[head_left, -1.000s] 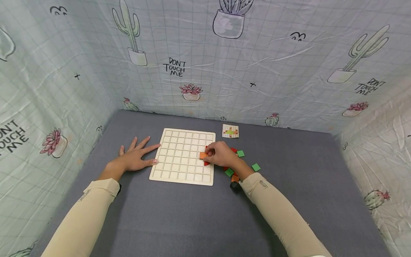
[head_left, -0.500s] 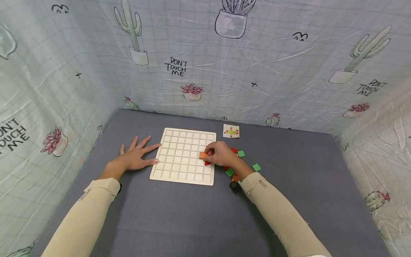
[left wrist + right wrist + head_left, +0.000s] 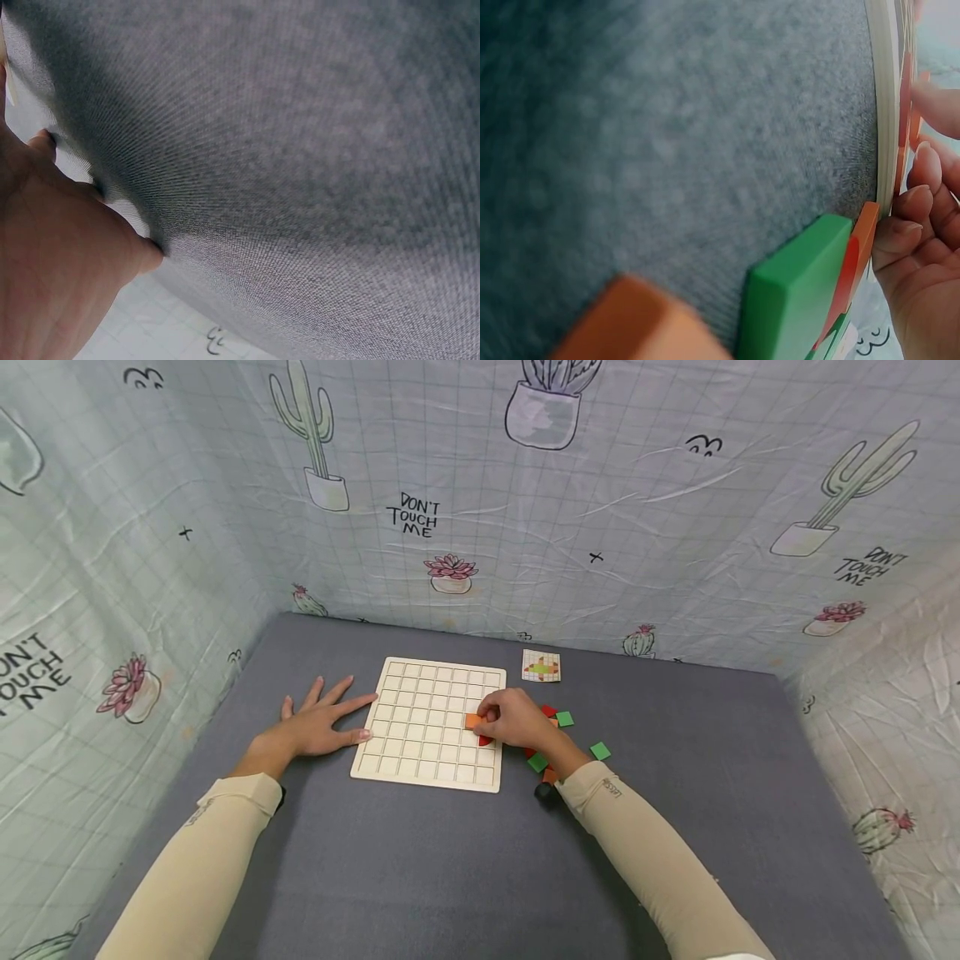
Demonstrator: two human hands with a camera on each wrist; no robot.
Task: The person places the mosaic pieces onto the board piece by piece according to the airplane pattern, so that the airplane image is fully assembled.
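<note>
Grid board (image 3: 420, 727) looks barely filled: right grip (image 3: 515, 718) pinches 1 orange tile (image 3: 472, 722) beside a red piece (image 3: 485, 741); left grip (image 3: 318, 729) spread; loose tiles (image 3: 600, 751) at right, unplaced.

Along the right edge, part of the right hand (image 3: 930, 255) is being shown, and an orange tile (image 3: 918, 124) is being pinched at its fingertips. Just left of these, a red tile (image 3: 905, 112) is being borne by a pale board (image 3: 886, 112), which is being viewed almost edge-on. Below and left of the fingers, a green block (image 3: 795, 292), a red block (image 3: 845, 281) and an orange block (image 3: 865, 232) are being seen bunched together, the last just beside the lowest finger. Farther left, a blurred block (image 3: 641, 322), also orange, is being cropped. Left of the fingers, grey cloth (image 3: 667, 135) is being displayed.
</note>
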